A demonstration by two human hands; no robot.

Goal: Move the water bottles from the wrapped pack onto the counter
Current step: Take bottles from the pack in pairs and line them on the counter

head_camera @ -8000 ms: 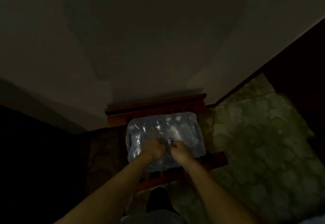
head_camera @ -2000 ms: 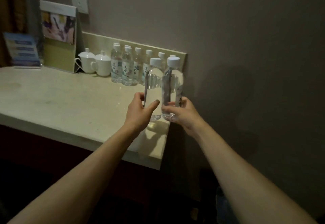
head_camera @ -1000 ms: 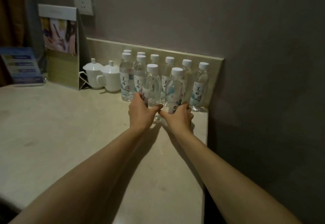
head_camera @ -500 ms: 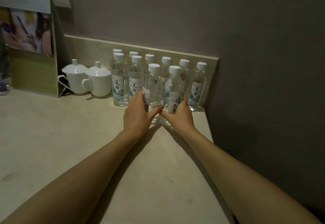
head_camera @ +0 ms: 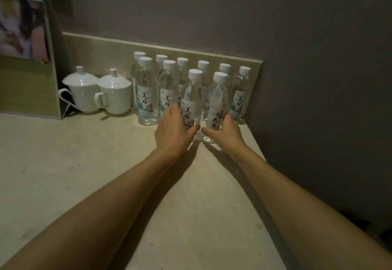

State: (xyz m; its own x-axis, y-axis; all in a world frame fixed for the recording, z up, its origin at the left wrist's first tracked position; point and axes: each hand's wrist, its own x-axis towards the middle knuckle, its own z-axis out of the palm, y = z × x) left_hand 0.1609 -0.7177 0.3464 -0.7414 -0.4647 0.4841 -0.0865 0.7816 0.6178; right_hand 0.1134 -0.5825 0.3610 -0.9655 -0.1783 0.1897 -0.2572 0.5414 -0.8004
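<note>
Grey wall (head_camera: 233,11) fills top half of frame & runs down the right side. Pale stone counter (head_camera: 63,174) takes up the lower half, w/ a low backsplash strip (head_camera: 106,51) along the wall, mid-frame. Two bare forearms reach up from bottom edge toward frame centre.

Upper left: standing display card (head_camera: 23,42) w/ a blurred picture, print not legible. Just right of it, two white lidded cups (head_camera: 99,91), handles toward the left, side by side and touching or nearly so.

Centre: cluster of clear water bottles (head_camera: 146,91), white caps, labels w/ brush script, all upright on the counter against the backsplash. Back row along the strip, a couple more standing in front at left. Exact count hard to tell, some are hidden behind others.

Front of the cluster, centre frame: left front bottle (head_camera: 194,98) and right front bottle (head_camera: 218,100), close beside each other, bases on the counter or right at it.

Left hand (head_camera: 172,134) is wrapped round the lower part of the left front bottle, thumb across the front, fingers behind. Right hand (head_camera: 226,134) grasps the lower part of the right front bottle the same way. Thumb tips nearly meet between the two bottles. Wrapped pack not in shot.
</note>
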